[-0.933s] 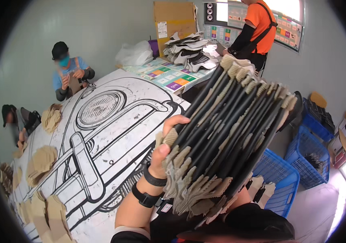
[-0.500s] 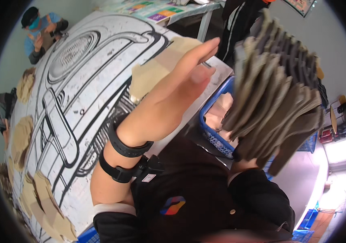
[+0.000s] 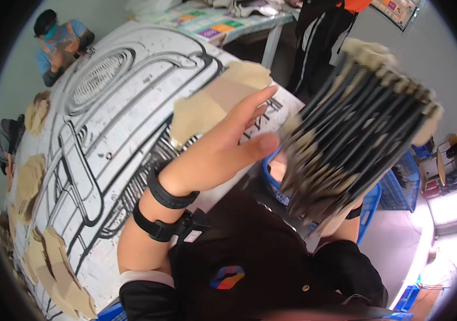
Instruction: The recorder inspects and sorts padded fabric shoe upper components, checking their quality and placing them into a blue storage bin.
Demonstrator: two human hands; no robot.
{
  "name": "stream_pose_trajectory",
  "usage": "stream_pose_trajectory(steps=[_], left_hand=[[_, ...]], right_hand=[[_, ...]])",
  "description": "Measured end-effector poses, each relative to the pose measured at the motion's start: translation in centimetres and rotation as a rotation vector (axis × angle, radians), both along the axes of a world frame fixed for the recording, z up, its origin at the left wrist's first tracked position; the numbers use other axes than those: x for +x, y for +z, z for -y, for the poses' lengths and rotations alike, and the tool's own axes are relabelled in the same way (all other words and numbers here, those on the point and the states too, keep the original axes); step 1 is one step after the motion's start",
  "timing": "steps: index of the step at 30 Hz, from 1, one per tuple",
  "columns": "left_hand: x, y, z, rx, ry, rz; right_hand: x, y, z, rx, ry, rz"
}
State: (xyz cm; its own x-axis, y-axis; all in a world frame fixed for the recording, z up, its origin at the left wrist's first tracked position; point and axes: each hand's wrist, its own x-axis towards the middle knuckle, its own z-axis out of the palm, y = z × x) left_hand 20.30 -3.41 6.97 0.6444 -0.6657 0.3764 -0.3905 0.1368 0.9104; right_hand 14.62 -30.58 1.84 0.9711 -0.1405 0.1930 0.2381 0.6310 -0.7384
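Note:
My left hand (image 3: 239, 140) is raised over the table's near right edge, fingers stretched out and thumb apart, holding nothing. Right of it is a thick bundle of layered beige and dark fabric-like pieces (image 3: 354, 144), blurred by motion; their exact kind I cannot make out. My right hand (image 3: 337, 227) supports the bundle from below, its fingers mostly hidden behind the layers. Just beyond my left hand, a flat beige stack of similar pieces (image 3: 199, 113) lies on the table.
The white table (image 3: 148, 101) carries a black line drawing. More beige stacks (image 3: 60, 278) lie along its left side. A blue basket (image 3: 274, 179) sits below the bundle, with another blue crate (image 3: 402, 184) to the right. Co-workers (image 3: 57, 51) stand at the far left; another person (image 3: 319, 45) stands behind.
The bundle has tilted, now showing more of its dark layered edges. My left hand has dropped slightly and its thumb has spread away from the fingers.

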Motion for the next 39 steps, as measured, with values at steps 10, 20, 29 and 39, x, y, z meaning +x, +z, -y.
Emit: stream_pose_trajectory(steps=[10, 20, 29, 39], left_hand=[[-8.7, -0.8, -4.5, -0.323, 0.482, -0.228], [-20.1, -4.7, -5.8, -0.851, 1.085, -0.392], [-25.6, -3.3, -11.1, -0.485, 0.964, -0.632], [-12.0, 7.6, -20.6, 1.076, 0.353, 0.602]], right_hand=[[6.3, 4.5, -9.4, -0.397, 0.897, -0.053], [9.5, 7.4, -26.3, -1.095, 1.704, 0.051], [11.6, 6.1, -27.8, -1.493, 1.594, 0.013], [10.7, 6.6, -28.0, -1.816, 1.363, 0.242]])
